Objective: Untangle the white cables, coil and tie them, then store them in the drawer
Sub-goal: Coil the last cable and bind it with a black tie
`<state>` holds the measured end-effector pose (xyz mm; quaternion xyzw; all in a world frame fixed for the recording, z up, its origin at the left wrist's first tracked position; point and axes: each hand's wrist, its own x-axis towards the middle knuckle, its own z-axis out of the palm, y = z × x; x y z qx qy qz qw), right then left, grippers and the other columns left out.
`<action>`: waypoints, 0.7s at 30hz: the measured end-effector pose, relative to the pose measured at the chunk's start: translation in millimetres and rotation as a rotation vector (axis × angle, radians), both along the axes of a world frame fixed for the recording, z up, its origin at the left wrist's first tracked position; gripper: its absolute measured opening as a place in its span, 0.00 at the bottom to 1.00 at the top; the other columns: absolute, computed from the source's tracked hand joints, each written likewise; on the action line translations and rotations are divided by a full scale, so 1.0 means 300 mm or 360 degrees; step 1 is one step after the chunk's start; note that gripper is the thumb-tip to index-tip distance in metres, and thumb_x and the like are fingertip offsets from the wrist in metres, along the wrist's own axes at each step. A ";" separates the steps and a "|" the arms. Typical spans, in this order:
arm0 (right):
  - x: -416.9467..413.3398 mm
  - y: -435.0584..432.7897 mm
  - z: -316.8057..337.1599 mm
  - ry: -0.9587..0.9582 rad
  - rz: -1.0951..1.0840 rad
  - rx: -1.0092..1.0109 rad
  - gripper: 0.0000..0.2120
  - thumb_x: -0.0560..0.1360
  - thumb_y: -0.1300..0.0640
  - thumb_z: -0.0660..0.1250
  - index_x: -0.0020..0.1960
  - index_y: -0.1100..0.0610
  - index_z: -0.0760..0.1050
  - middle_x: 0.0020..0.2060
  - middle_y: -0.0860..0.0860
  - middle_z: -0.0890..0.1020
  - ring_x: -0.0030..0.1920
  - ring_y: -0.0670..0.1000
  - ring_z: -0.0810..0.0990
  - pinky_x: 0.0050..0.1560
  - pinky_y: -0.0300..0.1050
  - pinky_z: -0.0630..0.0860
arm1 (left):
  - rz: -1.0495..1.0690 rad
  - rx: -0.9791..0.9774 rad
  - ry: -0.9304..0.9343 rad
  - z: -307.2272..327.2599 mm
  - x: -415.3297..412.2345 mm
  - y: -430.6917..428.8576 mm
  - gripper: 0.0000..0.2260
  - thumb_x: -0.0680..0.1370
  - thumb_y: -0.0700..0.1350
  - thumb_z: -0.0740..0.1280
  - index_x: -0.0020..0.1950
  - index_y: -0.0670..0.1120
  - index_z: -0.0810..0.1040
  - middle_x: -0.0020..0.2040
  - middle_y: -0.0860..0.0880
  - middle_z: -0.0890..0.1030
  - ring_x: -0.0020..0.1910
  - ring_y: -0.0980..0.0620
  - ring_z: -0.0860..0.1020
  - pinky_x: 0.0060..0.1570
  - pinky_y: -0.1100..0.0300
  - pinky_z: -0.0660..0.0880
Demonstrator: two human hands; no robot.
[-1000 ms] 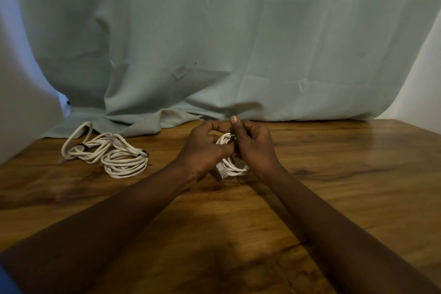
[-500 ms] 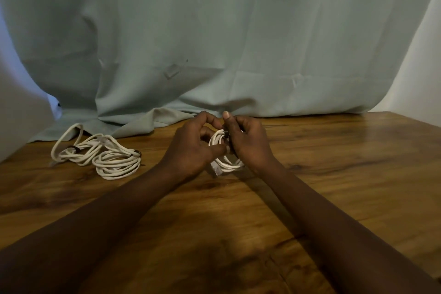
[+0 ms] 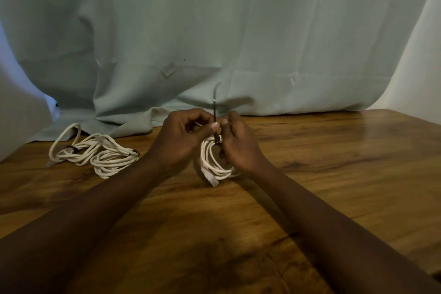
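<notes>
- Far left of the wooden counter [image 3: 334, 174], at about 9 o'clock from the hands: a bundle of white cables [image 3: 95, 153] lying flat, its loops cinched by two dark ties (one near its left side, one at its right end), well apart from the action.
- Behind it, a pale green cloth [image 3: 214, 31] hangs as a backdrop and spills onto the back edge of the counter.
- Centre stage, the left hand [image 3: 181, 138]: grip closed, thumb pressed to fingertip, pinching a thin black tie [image 3: 215, 107] whose tail shoots straight up toward 12 o'clock and curls over at the tip.
- Just below the pinch, the coiled white cable [image 3: 212, 162] stands on edge, its lower loops touching the counter at 6 o'clock (a grey connector end pokes out at the bottom).
- The tie wraps the top of that coil, right between the two hands.
- On the right, the right hand [image 3: 238, 145]: grip curled shut around the coil's right side and the tie's base, fingers hiding exactly how the tie is fastened.
- Both forearms reach in from the near edge, meeting at the coil.
</notes>
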<state>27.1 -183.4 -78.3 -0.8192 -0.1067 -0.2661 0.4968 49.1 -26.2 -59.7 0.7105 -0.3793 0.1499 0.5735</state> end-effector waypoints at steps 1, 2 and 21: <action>-0.006 0.009 -0.001 -0.0045 0.0051 -0.0064 0.07 0.87 0.55 0.54 0.51 0.49 0.67 0.34 0.54 0.77 0.25 0.46 0.74 0.28 0.47 0.73 | -0.0050 -0.0071 0.0109 0.006 0.007 0.005 0.02 0.78 0.39 0.73 0.47 0.45 0.85 0.41 0.49 0.85 0.42 0.53 0.82 0.45 0.61 0.79; -0.009 0.017 -0.003 -0.0088 0.0101 -0.0119 0.06 0.87 0.57 0.54 0.53 0.48 0.64 0.34 0.52 0.77 0.25 0.43 0.73 0.29 0.46 0.72 | -0.0091 -0.0106 0.0208 0.012 0.012 0.011 0.01 0.78 0.39 0.73 0.47 0.44 0.85 0.41 0.47 0.85 0.42 0.51 0.82 0.45 0.60 0.80; -0.040 0.072 -0.010 -0.0376 0.0143 0.0028 0.05 0.86 0.53 0.60 0.53 0.52 0.73 0.31 0.44 0.78 0.30 0.42 0.77 0.32 0.42 0.73 | 0.0017 -0.0490 0.1324 -0.010 0.043 0.002 0.17 0.74 0.38 0.76 0.60 0.35 0.83 0.54 0.35 0.86 0.57 0.36 0.84 0.62 0.40 0.79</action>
